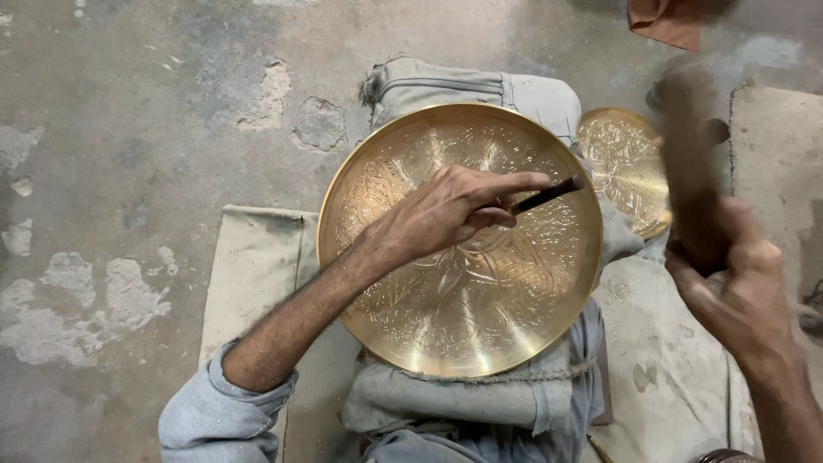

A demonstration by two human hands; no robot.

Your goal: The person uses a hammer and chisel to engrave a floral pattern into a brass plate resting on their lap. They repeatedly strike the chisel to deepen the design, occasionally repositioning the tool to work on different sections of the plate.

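A large round brass plate (480, 317) with fine engraved patterns lies on a folded grey cloth cushion (463, 86) in front of me. My left hand (450, 210) rests over the plate's middle and grips a thin dark chisel (549, 195), whose tip points toward the plate's right rim. My right hand (737, 291) is raised at the right, motion-blurred, holding a dark hammer (690, 163) above the level of the plate.
A second, smaller engraved brass plate (626, 163) lies behind the cushion at the right. A beige mat (257, 266) covers the worn concrete floor (129, 129) under me. A brown object (664, 19) sits at the top edge.
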